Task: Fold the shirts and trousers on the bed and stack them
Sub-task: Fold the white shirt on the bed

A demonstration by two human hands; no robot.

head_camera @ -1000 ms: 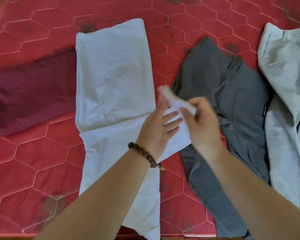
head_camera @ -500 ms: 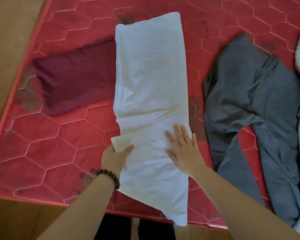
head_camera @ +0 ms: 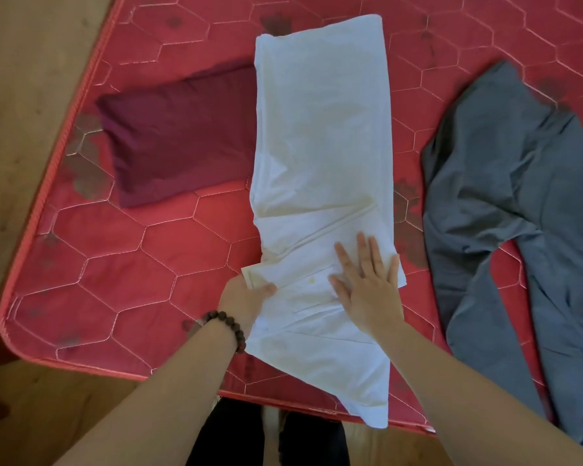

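A white shirt (head_camera: pixel 320 136) lies lengthwise on the red mattress (head_camera: pixel 122 274), folded into a long narrow strip; its near end hangs over the bed's front edge. My left hand (head_camera: pixel 246 301), with a bead bracelet on the wrist, pinches the folded sleeve cuff at the shirt's left edge. My right hand (head_camera: pixel 367 284) lies flat with spread fingers on the shirt's lower part. A dark red folded garment (head_camera: pixel 179 136) lies to the shirt's left, partly under it. Grey trousers (head_camera: pixel 515 210) lie crumpled and unfolded to the right.
The mattress's left edge and near corner (head_camera: pixel 7 327) border a wooden floor (head_camera: pixel 27 95). My dark-trousered legs (head_camera: pixel 266 435) stand at the front edge. Bare red mattress shows between the white shirt and the grey trousers.
The sleeve, held up by both hands a second ago, has been laid across the shirt. My right hand has gone flat on the cloth and my left holds the cuff at the left edge.
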